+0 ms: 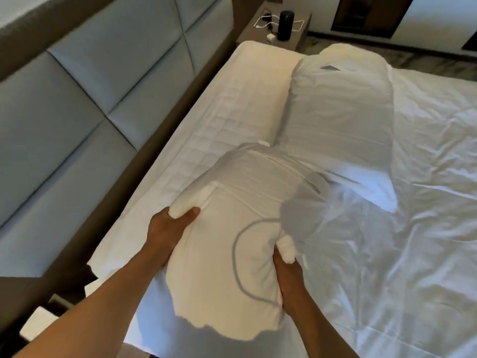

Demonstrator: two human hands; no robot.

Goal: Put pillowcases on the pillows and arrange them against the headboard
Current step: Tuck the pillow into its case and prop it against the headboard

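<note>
A white pillow point(219, 254) is lifted over the near part of the bed, its far half inside a white pillowcase point(273, 177) and its near half bare. My left hand point(167, 228) grips the pillow's left corner. My right hand point(289, 280) grips its right side where the pillowcase edge bunches. A second pillow point(343, 112) in its case lies on the bed farther away, beyond the held one. The padded grey headboard point(77, 99) runs along the left.
The bed point(413, 228) is covered with a wrinkled white sheet. A bare strip of quilted mattress cover point(232, 104) lies beside the headboard. A nightstand point(273, 27) at the far end holds a black cylinder point(286, 25) and white cables.
</note>
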